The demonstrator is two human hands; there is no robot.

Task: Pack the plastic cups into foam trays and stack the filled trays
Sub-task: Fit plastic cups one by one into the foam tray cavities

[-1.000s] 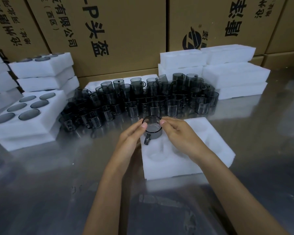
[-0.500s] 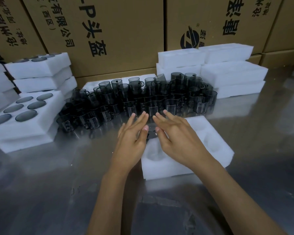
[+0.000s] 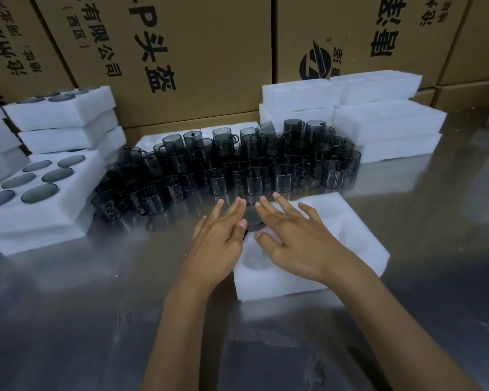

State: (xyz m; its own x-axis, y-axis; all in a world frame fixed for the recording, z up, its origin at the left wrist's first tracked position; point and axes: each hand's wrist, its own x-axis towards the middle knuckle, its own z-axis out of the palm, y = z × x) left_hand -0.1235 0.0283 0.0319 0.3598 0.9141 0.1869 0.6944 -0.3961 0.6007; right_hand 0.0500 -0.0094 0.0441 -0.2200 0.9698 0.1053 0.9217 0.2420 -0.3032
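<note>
hands first: the left hand (image 3: 219, 238) and the right hand (image 3: 294, 238) lie side by side with fingers straight and spread, released, palms down over the far left pocket of the white rectangular foam tray (image 3: 359, 238) on the shiny metal desk (image 3: 68, 320). between the two hands a dark curved rim shows, the smoky grey plastic cup (image 3: 253, 222) already sunk into that pocket; how firmly the fingers press on it cannot be told. the other pockets that show in this tray look unfilled. the supply, a crowd of smoky grey handled plastic cups (image 3: 232, 165), stands just beyond the tray, some piled on others. to the left sits a stack of filled white foam trays (image 3: 76, 198) with grey cup bottoms showing in the holes; behind to the right is a stack of bare white foam trays (image 3: 387, 119), and brown printed cardboard boxes (image 3: 198, 52) close off the back. judging by the material, each cup is light, stiff and rather slick, likely to crack if squeezed hard at the rim, so it is best taken by the wall near the top or by the handle, and seated with flat fingers. the foam is very light and soft, dents under a fingertip and may slide on the metal; a filled tray should be lifted with both hands under its long edges.
</note>
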